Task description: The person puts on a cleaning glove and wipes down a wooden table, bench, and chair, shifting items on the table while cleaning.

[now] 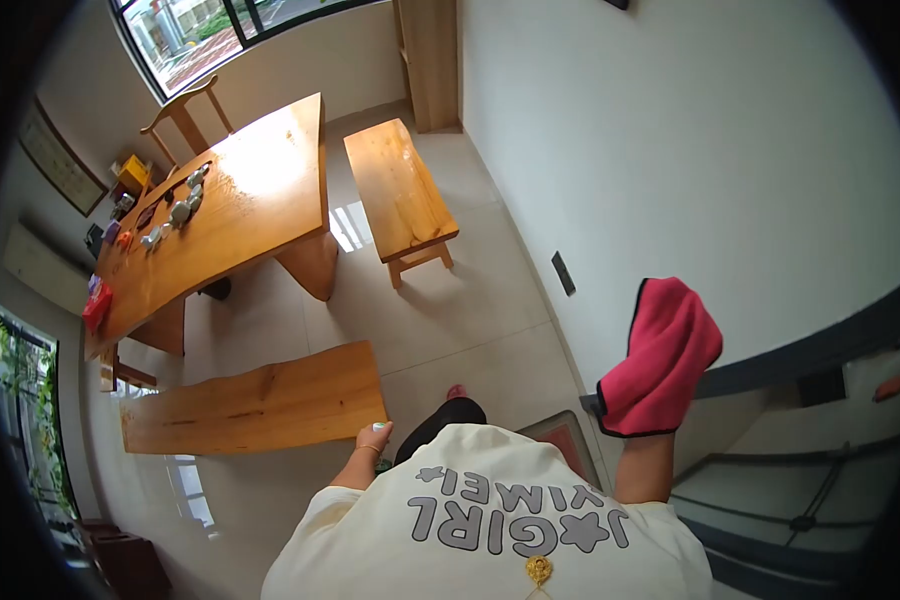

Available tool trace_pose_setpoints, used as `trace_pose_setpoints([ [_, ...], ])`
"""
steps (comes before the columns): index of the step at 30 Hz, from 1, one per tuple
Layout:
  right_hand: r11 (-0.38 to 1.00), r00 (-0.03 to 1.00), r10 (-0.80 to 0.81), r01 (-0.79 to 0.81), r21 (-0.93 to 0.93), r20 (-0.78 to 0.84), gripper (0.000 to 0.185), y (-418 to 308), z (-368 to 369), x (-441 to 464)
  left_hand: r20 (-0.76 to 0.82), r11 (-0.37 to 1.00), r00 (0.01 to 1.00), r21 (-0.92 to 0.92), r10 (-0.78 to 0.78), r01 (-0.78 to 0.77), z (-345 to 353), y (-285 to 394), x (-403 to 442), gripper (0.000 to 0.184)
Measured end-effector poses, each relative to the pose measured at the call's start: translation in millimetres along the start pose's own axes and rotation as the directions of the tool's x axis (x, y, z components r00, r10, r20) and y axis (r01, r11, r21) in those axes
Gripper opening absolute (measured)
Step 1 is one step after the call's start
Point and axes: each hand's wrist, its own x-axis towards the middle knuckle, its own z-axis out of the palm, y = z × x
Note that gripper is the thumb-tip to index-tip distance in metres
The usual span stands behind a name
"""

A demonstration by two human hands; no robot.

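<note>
A red cloth (665, 350) with dark edging hangs over my right hand, which is raised beside the wall and stair railing. The cloth covers the fingers, and only the wrist and forearm show below it. My left hand (374, 436) is low by my side, its fingers loosely curled with a pale nail showing and nothing visible in them. It is close to the end of a long wooden bench (260, 402); I cannot tell whether it touches the wood.
A large wooden table (260, 200) with tea ware (181, 211) stands ahead on the left. A shorter bench (400, 190) is near the wall (670, 150), and a chair (185, 122) is behind the table. Dark railing (800, 355) borders the stairwell at right. Tiled floor (470, 310) lies between.
</note>
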Motion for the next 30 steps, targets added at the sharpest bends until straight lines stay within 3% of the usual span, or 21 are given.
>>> trace_pose_setpoints([
  [2, 0.975, 0.979, -0.096, 0.129, -0.180, 0.180, 0.011, -6.7, 43.7, 31.3, 0.036, 0.996, 0.999, 0.085, 0.036, -0.039, 12.2, 5.8, -3.6, 0.055],
  [3, 0.934, 0.945, -0.145, 0.228, -0.275, 0.292, 0.012, -11.5, 62.3, 46.2, 0.050, 0.978, 0.999, 0.207, 0.003, -0.014, -2.3, 48.7, -34.7, 0.056],
  [4, 0.935, 0.946, -0.157, 0.235, -0.264, 0.285, 0.012, -17.4, 79.5, 61.3, 0.048, 0.972, 0.999, 0.232, 0.024, -0.034, 6.7, 37.6, -18.5, 0.057],
  [6, 0.979, 0.786, 0.078, 0.057, -0.198, 0.613, 0.010, -24.9, 110.0, 88.7, 0.072, 0.968, 0.995, 0.247, -0.063, 0.043, 10.8, 39.9, 6.0, 0.057],
  [7, 0.979, 0.789, 0.077, 0.055, -0.195, 0.610, 0.010, -21.9, 127.3, 97.8, 0.010, 0.958, 0.998, 0.282, -0.064, 0.059, 22.0, 27.6, 35.0, 0.058],
  [11, 0.948, 0.753, -0.031, 0.231, -0.220, 0.657, 0.013, -3.1, 212.2, 135.1, -0.026, 0.980, 0.991, 0.150, -0.132, 0.134, 9.0, 102.3, 83.6, 0.060],
  [13, 0.930, 0.722, -0.063, 0.293, -0.222, 0.689, 0.013, -2.1, 246.3, 166.6, 0.034, 0.993, 0.997, 0.105, -0.065, 0.061, 1.9, 145.1, 127.3, 0.062],
  [14, 0.924, 0.706, -0.066, 0.310, -0.224, 0.705, 0.013, -3.9, 261.1, 184.7, 0.018, 0.991, 0.993, -0.062, -0.116, 0.117, 3.1, 170.1, 145.7, 0.058],
  [15, 0.917, 0.690, -0.069, 0.328, -0.226, 0.720, 0.013, -5.7, 276.1, 202.8, 0.008, 0.992, 0.994, -0.066, -0.111, 0.112, 0.0, 193.8, 164.3, 0.058],
  [17, 0.972, 0.765, -0.124, 0.220, -0.077, 0.632, 0.017, 4.4, 305.1, 235.0, -0.056, 0.996, 0.998, 0.079, -0.034, 0.038, -4.8, 252.1, 196.6, 0.060],
  [19, 0.990, 0.828, -0.139, 0.110, 0.086, 0.543, 0.022, 17.2, 329.0, 258.9, -0.034, 0.992, 0.999, 0.117, -0.030, 0.034, -24.2, 331.4, 193.4, 0.062],
  [21, 0.981, 0.862, -0.134, 0.048, 0.186, 0.489, 0.024, 21.3, 353.4, 287.2, -0.069, 0.992, 0.995, 0.111, 0.068, -0.060, -36.2, 386.1, 211.2, 0.060],
  [24, 0.973, 0.820, -0.208, 0.117, 0.199, 0.533, 0.028, 31.4, 390.9, 340.8, -0.032, 0.999, 0.999, 0.031, 0.026, -0.025, -55.0, 474.2, 213.6, 0.058],
  [27, 0.914, 0.889, -0.220, 0.044, 0.403, 0.402, 0.020, 52.3, 452.1, 387.0, -0.135, 1.000, 0.991, -0.022, -0.005, 0.002, -43.2, 499.9, 248.3, 0.059],
  [28, 0.956, 0.855, -0.255, 0.151, 0.254, 0.451, 0.018, 51.3, 470.7, 409.4, -0.163, 0.999, 0.987, -0.037, -0.011, 0.005, -28.6, 490.5, 275.5, 0.061],
  [29, 0.949, 0.855, -0.270, 0.158, 0.274, 0.443, 0.018, 44.1, 483.8, 430.1, -0.122, 0.994, 0.991, -0.102, -0.049, 0.037, -11.7, 470.1, 307.0, 0.062],
  [30, 0.860, 0.870, -0.294, 0.059, 0.508, 0.396, 0.018, 35.2, 494.9, 450.5, -0.139, 0.977, 0.988, -0.210, -0.070, 0.039, 12.9, 443.9, 338.4, 0.059],
])
